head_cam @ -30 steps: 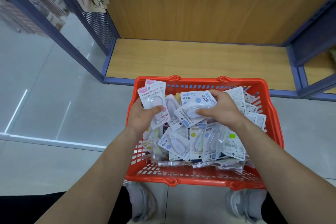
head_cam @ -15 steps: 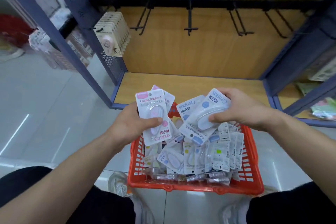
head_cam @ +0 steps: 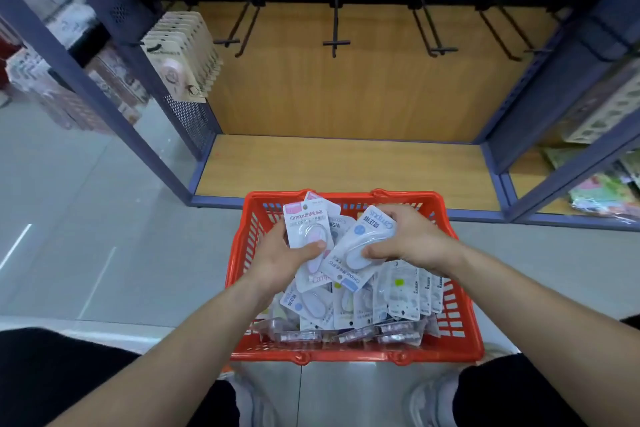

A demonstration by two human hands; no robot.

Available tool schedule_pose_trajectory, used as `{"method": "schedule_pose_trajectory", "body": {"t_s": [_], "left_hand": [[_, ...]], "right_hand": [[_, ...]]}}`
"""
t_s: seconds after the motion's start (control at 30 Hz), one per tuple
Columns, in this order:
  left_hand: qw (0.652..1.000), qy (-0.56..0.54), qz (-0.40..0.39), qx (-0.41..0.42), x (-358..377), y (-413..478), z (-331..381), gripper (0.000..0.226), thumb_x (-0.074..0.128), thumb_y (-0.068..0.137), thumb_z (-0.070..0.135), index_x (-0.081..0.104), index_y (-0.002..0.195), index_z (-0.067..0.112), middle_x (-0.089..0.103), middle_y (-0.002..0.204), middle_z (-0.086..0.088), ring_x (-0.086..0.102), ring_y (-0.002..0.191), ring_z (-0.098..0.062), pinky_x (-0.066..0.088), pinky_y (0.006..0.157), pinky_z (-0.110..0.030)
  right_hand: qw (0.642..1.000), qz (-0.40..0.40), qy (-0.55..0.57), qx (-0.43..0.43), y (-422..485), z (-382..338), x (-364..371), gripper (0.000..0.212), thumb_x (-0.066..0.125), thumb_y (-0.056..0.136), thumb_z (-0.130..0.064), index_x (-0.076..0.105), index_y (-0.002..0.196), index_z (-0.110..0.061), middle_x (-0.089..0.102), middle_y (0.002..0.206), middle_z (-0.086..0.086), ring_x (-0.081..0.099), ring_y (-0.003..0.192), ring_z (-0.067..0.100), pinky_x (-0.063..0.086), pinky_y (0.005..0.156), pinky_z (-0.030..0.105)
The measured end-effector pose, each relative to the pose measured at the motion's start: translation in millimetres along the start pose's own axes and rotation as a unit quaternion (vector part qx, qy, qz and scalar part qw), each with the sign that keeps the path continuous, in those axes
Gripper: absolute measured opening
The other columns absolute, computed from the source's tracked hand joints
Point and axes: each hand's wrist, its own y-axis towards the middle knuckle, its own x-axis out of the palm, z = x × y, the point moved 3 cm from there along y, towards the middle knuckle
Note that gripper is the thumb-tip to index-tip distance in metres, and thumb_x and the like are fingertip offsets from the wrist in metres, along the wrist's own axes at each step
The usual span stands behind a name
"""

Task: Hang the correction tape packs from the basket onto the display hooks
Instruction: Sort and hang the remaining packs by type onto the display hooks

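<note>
Correction tape packs (head_cam: 398,295) fill the red basket (head_cam: 465,329), which sits on the floor in front of a wooden shelf (head_cam: 346,166). Over the heap, the left hand (head_cam: 277,255) holds a few pink-labelled packs (head_cam: 306,236) upright, with the thumb pressed across the front one's blister. The right hand (head_cam: 414,243) pinches a blue-labelled pack (head_cam: 360,246), upside down and tilted, between thumb and fingers; its edge overlaps the pink ones. Above the shelf, black display hooks (head_cam: 335,42) jut from a rail, bare. Carded goods (head_cam: 180,52) hang on the left side panel.
</note>
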Motion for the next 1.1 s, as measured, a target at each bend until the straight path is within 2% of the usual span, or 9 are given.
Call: {"method": "schedule_pose_trajectory", "body": {"t_s": [0.13,0.3,0.5,0.57,0.7,0.8,0.87,0.93,1.1], "left_hand": [[1.0,-0.01,-0.016,-0.014,-4.2,11.1,-3.9,0.045,0.08,0.088,0.014,0.062,0.127,0.025,0.077,0.113,0.004,0.075,0.099,-0.015,0.06,0.092,-0.045],[0.998,-0.006,-0.052,-0.03,-5.9,22.5,-10.8,0.056,0.087,0.075,0.03,0.063,0.126,0.033,0.076,0.117,0.003,0.074,0.107,-0.023,0.057,0.096,-0.055],[0.996,0.007,-0.083,-0.022,-2.0,30.3,-10.4,0.062,0.088,0.068,0.034,0.065,0.125,0.026,0.076,0.117,0.0,0.074,0.108,-0.024,0.056,0.097,-0.055],[0.995,0.011,-0.091,-0.029,-2.2,31.8,-8.3,0.055,0.088,0.075,0.029,0.065,0.125,0.026,0.077,0.116,0.001,0.074,0.107,-0.023,0.057,0.097,-0.054],[0.998,0.018,-0.06,-0.029,-7.9,35.0,-1.6,0.034,0.081,0.087,0.017,0.069,0.118,0.024,0.078,0.108,0.005,0.076,0.099,-0.017,0.058,0.096,-0.048],[0.997,0.048,-0.05,-0.019,-8.4,33.2,1.6,0.039,0.085,0.082,0.034,0.07,0.118,0.028,0.078,0.109,0.01,0.073,0.103,-0.012,0.057,0.098,-0.046],[0.995,0.064,-0.075,-0.008,-2.1,26.5,4.9,0.055,0.085,0.072,0.055,0.069,0.12,0.032,0.076,0.114,0.013,0.071,0.11,-0.01,0.054,0.102,-0.047],[0.994,0.066,-0.084,0.007,4.1,22.6,6.8,0.065,0.086,0.067,0.065,0.068,0.121,0.034,0.075,0.117,0.016,0.068,0.114,-0.007,0.052,0.105,-0.046],[0.997,0.039,-0.065,0.028,6.7,20.5,10.2,0.045,0.085,0.08,0.041,0.069,0.12,0.03,0.076,0.117,0.01,0.07,0.113,-0.013,0.053,0.103,-0.049]], "right_hand": [[1.0,-0.002,-0.008,0.008,10.7,7.6,-1.7,0.027,0.081,0.077,0.009,0.067,0.096,-0.004,0.074,0.08,0.0,0.07,0.072,0.012,0.058,0.067,0.03],[1.0,-0.004,-0.026,0.013,23.9,15.9,-11.5,0.03,0.083,0.077,0.002,0.068,0.099,-0.012,0.079,0.092,0.005,0.072,0.079,0.013,0.057,0.072,0.029],[0.999,-0.015,-0.026,0.024,29.7,24.4,-24.5,0.035,0.084,0.079,0.0,0.069,0.107,-0.014,0.079,0.099,0.002,0.076,0.09,0.02,0.059,0.078,0.033],[0.999,-0.028,-0.02,0.029,29.9,22.0,-25.0,0.034,0.083,0.079,0.002,0.069,0.106,-0.015,0.08,0.098,0.0,0.076,0.085,0.015,0.059,0.072,0.027],[0.999,-0.036,0.003,0.02,27.6,10.7,-30.7,0.033,0.08,0.08,0.006,0.068,0.104,-0.012,0.08,0.097,0.003,0.074,0.084,0.016,0.059,0.073,0.029],[0.998,-0.057,0.019,0.003,24.6,2.7,-32.5,0.032,0.08,0.08,0.007,0.067,0.106,-0.008,0.079,0.1,0.005,0.075,0.088,0.019,0.059,0.073,0.029],[0.997,-0.074,0.024,0.0,24.0,1.0,-29.2,0.036,0.08,0.08,0.006,0.066,0.111,-0.007,0.079,0.104,0.007,0.076,0.093,0.023,0.061,0.078,0.035],[0.996,-0.086,0.026,0.004,24.4,2.6,-25.5,0.042,0.081,0.08,0.006,0.064,0.116,-0.007,0.078,0.108,0.009,0.075,0.098,0.026,0.061,0.083,0.041],[0.994,-0.102,0.033,0.004,22.5,5.2,-21.0,0.043,0.083,0.078,0.003,0.066,0.115,-0.01,0.078,0.108,0.006,0.075,0.099,0.025,0.06,0.081,0.037]]}}
